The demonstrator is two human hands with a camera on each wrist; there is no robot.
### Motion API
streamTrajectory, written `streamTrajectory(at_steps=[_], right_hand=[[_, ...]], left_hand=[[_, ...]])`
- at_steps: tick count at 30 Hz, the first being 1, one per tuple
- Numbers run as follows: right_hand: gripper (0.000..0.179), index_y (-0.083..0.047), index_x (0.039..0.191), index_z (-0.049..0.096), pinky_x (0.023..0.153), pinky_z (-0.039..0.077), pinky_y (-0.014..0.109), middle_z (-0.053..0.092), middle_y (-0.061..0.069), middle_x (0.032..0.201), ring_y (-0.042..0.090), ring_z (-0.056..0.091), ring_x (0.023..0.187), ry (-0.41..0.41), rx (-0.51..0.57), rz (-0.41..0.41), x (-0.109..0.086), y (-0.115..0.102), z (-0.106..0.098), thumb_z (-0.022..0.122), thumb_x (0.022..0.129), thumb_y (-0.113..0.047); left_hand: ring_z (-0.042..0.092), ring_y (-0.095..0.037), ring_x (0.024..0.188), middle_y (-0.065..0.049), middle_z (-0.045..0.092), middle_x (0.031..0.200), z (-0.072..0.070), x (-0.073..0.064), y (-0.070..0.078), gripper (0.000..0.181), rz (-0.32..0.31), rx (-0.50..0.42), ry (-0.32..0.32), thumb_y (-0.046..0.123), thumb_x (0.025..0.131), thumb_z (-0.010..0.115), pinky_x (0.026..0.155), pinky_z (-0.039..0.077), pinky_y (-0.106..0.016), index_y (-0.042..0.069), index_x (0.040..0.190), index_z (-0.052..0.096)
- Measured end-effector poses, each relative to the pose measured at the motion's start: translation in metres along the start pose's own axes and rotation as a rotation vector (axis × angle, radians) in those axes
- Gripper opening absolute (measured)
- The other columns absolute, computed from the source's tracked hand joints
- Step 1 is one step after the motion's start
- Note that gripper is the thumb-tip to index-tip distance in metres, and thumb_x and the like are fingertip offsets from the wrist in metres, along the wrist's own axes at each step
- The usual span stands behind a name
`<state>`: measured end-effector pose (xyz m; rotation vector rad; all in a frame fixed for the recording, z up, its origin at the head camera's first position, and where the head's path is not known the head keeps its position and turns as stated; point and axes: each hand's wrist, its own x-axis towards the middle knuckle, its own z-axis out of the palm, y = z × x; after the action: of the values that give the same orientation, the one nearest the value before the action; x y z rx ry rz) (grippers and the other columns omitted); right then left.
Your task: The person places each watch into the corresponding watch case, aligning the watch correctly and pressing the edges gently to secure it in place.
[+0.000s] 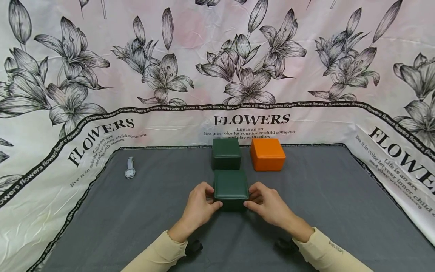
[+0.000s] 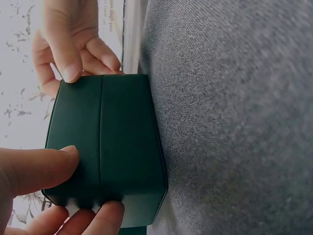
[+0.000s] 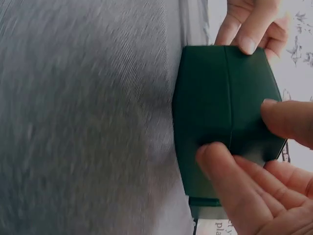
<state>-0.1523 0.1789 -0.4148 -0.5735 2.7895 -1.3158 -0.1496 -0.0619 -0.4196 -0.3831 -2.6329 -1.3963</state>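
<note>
A dark green box [image 1: 231,185] with a padded lid sits on the grey cloth in front of me, between both hands. Its lid is down; the wrist views show a thin seam [image 2: 101,132] across the front face. My left hand [image 1: 199,204] holds the left side, thumb on the front face and fingers along the side. On the right, my right hand [image 1: 270,204] grips it the same way, its thumb at the front right corner of the lid part [image 3: 252,88]. The inside of the box is hidden.
Right behind it stands a second green box [image 1: 225,154], with an orange box [image 1: 267,155] to its right. A light-coloured wristwatch [image 1: 130,170] lies at the far left of the grey cloth [image 1: 136,211]. A flower-printed sheet [image 1: 183,124] borders the back and sides.
</note>
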Motion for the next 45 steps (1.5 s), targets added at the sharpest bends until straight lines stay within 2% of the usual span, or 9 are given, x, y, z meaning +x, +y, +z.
streamTrajectory(at_steps=[5,8,11,13,15,22,29,34,45], right_hand=[[0.042,-0.011,0.117,0.053,0.067,0.054,0.024,0.063,0.003,0.107,0.011,0.066,0.083,0.006,-0.024,-0.023,0.002,0.001,-0.004,0.076,0.083,-0.024],[0.054,-0.011,0.126,0.05,0.08,0.055,0.033,0.055,0.008,0.125,0.018,0.063,0.102,0.032,-0.08,-0.095,0.006,0.003,-0.006,0.078,0.081,-0.023],[0.056,-0.014,0.126,0.051,0.095,0.047,0.045,0.044,0.011,0.14,0.025,0.05,0.122,0.021,-0.152,-0.183,0.012,0.008,-0.009,0.08,0.079,-0.027],[0.053,-0.019,0.123,0.053,0.099,0.042,0.051,0.034,0.011,0.15,0.028,0.04,0.131,-0.012,-0.174,-0.227,0.016,0.011,-0.012,0.08,0.079,-0.03],[0.052,-0.025,0.122,0.052,0.102,0.038,0.053,0.025,0.007,0.155,0.028,0.032,0.137,-0.077,-0.163,-0.23,0.019,0.014,-0.014,0.08,0.079,-0.031],[0.064,-0.031,0.129,0.046,0.106,0.034,0.05,0.004,-0.002,0.16,0.023,0.018,0.144,-0.2,-0.15,-0.197,0.032,0.022,-0.016,0.082,0.076,-0.033],[0.071,-0.033,0.13,0.044,0.104,0.036,0.05,0.009,0.002,0.159,0.024,0.024,0.14,-0.212,-0.161,-0.215,0.044,0.03,-0.016,0.084,0.072,-0.038],[0.067,-0.036,0.125,0.047,0.099,0.04,0.048,0.018,0.007,0.155,0.024,0.034,0.131,-0.185,-0.164,-0.232,0.046,0.032,-0.017,0.085,0.07,-0.042],[0.062,-0.033,0.122,0.054,0.098,0.041,0.054,0.027,0.012,0.151,0.031,0.037,0.129,-0.176,-0.182,-0.251,0.049,0.026,-0.021,0.084,0.068,-0.047]], left_hand=[[0.065,-0.022,0.084,-0.008,0.059,0.093,0.0,0.001,-0.003,0.037,-0.028,0.0,-0.033,0.006,0.073,0.082,0.074,0.054,-0.033,0.005,0.098,0.055],[0.064,-0.023,0.086,-0.007,0.061,0.093,-0.001,0.002,-0.006,0.036,-0.043,0.004,-0.061,0.007,0.073,0.082,0.075,0.052,-0.037,0.007,0.097,0.055],[0.065,-0.023,0.086,-0.007,0.062,0.093,-0.001,0.004,-0.007,0.035,-0.052,0.008,-0.079,0.008,0.073,0.082,0.075,0.052,-0.038,0.007,0.096,0.055],[0.065,-0.023,0.086,-0.007,0.062,0.093,-0.001,0.004,-0.007,0.035,-0.064,0.009,-0.088,0.008,0.073,0.082,0.075,0.051,-0.038,0.007,0.095,0.055],[0.065,-0.022,0.086,-0.006,0.062,0.092,-0.001,0.005,-0.008,0.035,-0.083,0.011,-0.102,0.008,0.073,0.082,0.074,0.051,-0.037,0.007,0.095,0.055],[0.064,-0.015,0.078,-0.004,0.064,0.086,0.001,0.01,-0.015,0.035,-0.119,0.025,-0.13,0.011,0.071,0.084,0.066,0.051,-0.032,0.008,0.091,0.055],[0.061,-0.013,0.076,-0.002,0.064,0.084,0.002,0.013,-0.016,0.034,-0.102,0.061,-0.135,0.011,0.071,0.084,0.066,0.049,-0.031,0.009,0.089,0.055],[0.06,-0.014,0.076,-0.003,0.062,0.085,0.002,0.013,-0.016,0.034,-0.098,0.051,-0.148,0.014,0.072,0.084,0.064,0.049,-0.031,0.008,0.09,0.055],[0.061,-0.012,0.071,-0.002,0.064,0.081,0.002,0.015,-0.016,0.035,-0.088,0.064,-0.136,0.013,0.069,0.086,0.062,0.05,-0.029,0.007,0.088,0.056]])
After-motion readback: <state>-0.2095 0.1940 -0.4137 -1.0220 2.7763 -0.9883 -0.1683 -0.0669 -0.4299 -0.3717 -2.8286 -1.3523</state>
